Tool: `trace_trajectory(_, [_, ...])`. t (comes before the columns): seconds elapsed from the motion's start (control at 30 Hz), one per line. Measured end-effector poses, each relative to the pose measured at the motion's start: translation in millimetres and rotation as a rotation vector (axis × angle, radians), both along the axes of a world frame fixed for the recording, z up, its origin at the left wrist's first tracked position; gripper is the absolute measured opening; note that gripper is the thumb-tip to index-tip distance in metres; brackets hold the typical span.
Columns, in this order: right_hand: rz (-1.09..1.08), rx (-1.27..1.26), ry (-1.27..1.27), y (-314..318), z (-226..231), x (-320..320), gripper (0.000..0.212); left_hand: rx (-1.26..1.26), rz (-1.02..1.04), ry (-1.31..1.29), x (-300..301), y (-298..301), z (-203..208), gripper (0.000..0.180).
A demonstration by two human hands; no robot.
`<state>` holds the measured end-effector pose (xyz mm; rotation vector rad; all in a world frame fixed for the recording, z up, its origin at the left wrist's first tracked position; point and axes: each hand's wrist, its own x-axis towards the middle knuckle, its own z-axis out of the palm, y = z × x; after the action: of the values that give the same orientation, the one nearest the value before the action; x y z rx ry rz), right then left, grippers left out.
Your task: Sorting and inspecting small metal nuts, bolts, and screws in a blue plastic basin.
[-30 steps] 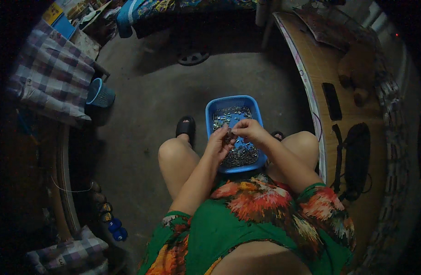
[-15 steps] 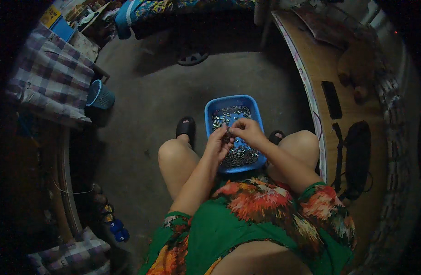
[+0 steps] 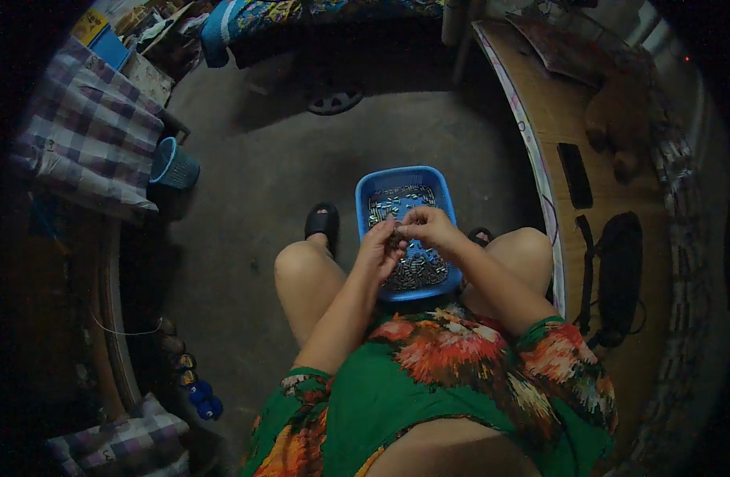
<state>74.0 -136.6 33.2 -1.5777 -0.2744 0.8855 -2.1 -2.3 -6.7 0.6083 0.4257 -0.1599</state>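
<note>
A blue plastic basin (image 3: pixel 363 191) stands on the floor between my feet. Many small, shiny metal cylinders (image 3: pixel 416 273) lie in it, heaped at the near end and scattered toward the far end. Above its middle, my left hand (image 3: pixel 379 248) is closed, palm turned up, around several of the small metal pieces. My right hand (image 3: pixel 430 228) meets it at the fingertips, thumb and index finger pinched together. Whatever sits in that pinch is too small to make out.
To the right runs a wooden bench (image 3: pixel 571 262) with a dark phone-like slab (image 3: pixel 575 175) and a black bag (image 3: pixel 621 278). A light-blue wastebasket (image 3: pixel 174 164) stands at left, beside a checked cloth (image 3: pixel 94 127). Black sandals (image 3: pixel 322 222) are on my feet.
Both hands stay together over the basin, with only slight shifts of the fingers. The basin and its metal pieces look the same.
</note>
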Motion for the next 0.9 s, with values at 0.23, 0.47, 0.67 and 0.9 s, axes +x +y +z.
trace_trajectory(0.23, [0.101,0.002,0.036,-4.7,2.7,7.4,0.021,-0.103,-0.215,-0.016,1.2,5.5,12.1,0.03])
trace_trajectory(0.47, [0.044,0.08,-0.045,-3.9,-2.0,2.0,0.023,0.0,-0.097,0.081,1.2,2.9,7.5,0.026])
trace_trajectory(0.67, [0.0,-0.029,0.038,-2.7,-5.8,1.5,0.018,0.014,0.004,0.043,0.4,2.1,-2.1,0.02])
trace_trajectory(0.9, [-0.048,0.079,0.32,-5.4,-2.1,10.0,0.017,0.001,0.051,0.059,0.4,4.6,-5.1,0.025])
